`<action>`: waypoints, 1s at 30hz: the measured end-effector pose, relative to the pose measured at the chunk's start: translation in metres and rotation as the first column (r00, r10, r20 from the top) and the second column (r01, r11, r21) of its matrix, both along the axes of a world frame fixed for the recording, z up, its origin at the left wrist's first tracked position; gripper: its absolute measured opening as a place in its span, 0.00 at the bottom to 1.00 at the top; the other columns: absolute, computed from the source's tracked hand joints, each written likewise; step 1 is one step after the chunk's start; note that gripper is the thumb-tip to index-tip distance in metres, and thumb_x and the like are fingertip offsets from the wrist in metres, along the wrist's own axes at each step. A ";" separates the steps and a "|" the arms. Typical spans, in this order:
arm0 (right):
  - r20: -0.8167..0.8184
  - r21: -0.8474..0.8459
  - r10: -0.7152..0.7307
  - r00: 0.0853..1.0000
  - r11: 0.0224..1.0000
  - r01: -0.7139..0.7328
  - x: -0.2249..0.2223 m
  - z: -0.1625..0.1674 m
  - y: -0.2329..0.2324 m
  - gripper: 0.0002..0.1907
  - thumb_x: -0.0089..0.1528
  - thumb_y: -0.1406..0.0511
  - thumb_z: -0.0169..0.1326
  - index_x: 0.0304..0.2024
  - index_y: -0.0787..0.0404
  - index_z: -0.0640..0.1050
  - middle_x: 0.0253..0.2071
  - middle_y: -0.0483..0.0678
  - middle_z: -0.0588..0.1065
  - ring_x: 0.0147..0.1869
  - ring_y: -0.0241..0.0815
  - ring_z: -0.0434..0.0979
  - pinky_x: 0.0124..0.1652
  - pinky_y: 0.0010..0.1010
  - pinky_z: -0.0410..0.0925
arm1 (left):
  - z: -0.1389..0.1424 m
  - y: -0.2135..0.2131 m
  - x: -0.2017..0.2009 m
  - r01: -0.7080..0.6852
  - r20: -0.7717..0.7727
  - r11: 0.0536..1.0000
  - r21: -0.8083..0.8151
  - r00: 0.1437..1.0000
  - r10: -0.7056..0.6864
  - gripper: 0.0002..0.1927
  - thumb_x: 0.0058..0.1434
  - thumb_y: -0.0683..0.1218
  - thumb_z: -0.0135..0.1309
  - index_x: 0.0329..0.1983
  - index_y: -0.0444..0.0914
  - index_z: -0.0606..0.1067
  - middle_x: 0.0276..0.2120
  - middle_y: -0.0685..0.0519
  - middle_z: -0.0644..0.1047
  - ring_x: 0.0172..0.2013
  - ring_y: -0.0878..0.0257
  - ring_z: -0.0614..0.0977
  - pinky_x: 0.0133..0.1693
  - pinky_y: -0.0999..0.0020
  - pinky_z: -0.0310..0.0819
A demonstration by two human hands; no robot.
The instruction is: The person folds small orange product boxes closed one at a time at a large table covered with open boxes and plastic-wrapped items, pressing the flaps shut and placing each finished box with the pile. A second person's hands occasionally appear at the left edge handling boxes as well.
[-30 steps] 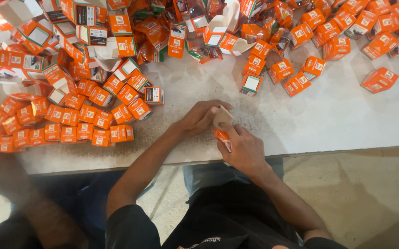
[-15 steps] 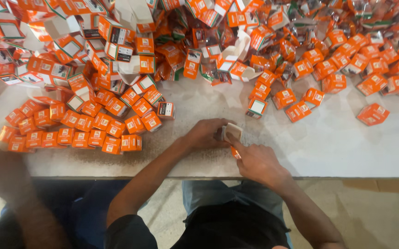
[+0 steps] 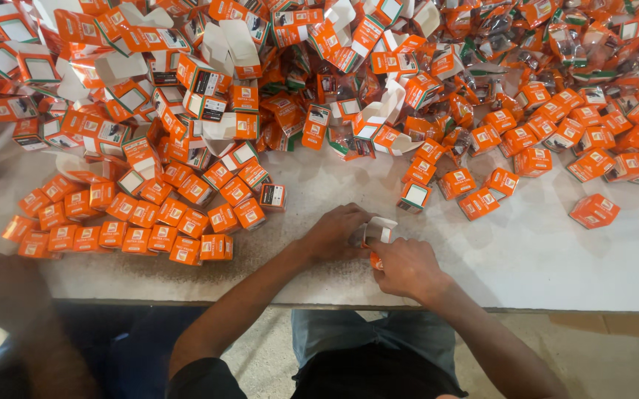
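Orange and white cardboard sits between your two hands: a small open carton (image 3: 377, 238) with its white flap up, held near the front edge of the desk (image 3: 541, 258). Your left hand (image 3: 334, 233) clenches around its left side, and the fingers of your right hand (image 3: 407, 267) pinch its lower end from the right.

Just left of your fingers, closed orange boxes (image 3: 135, 222) stand in tidy rows. Beyond your fingers, a loose heap of open cartons and bagged parts (image 3: 349, 89) spreads across the desk. Another person's hand (image 3: 2, 284) rests at the desk's edge, well to your left.

The risks, as I judge them: squeeze too hard and the thin card may crease or a flap tear. Working this close to the desk edge, a slip could send the carton to the floor.
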State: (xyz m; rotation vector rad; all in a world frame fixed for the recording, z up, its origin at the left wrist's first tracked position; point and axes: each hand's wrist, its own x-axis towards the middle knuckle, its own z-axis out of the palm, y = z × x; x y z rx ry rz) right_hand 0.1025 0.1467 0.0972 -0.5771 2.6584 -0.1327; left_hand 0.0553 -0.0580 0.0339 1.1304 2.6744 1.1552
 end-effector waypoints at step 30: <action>0.096 -0.990 -0.099 0.990 -0.112 0.085 -0.056 -0.035 -0.039 0.17 0.72 0.72 0.49 0.64 0.60 0.66 0.63 0.46 0.68 0.65 0.34 0.68 0.62 0.30 0.66 | -0.005 -0.041 -0.024 -0.336 0.211 0.908 0.249 0.934 0.288 0.36 0.46 0.51 0.75 0.56 0.34 0.74 0.44 0.46 0.84 0.43 0.58 0.88 0.47 0.64 0.82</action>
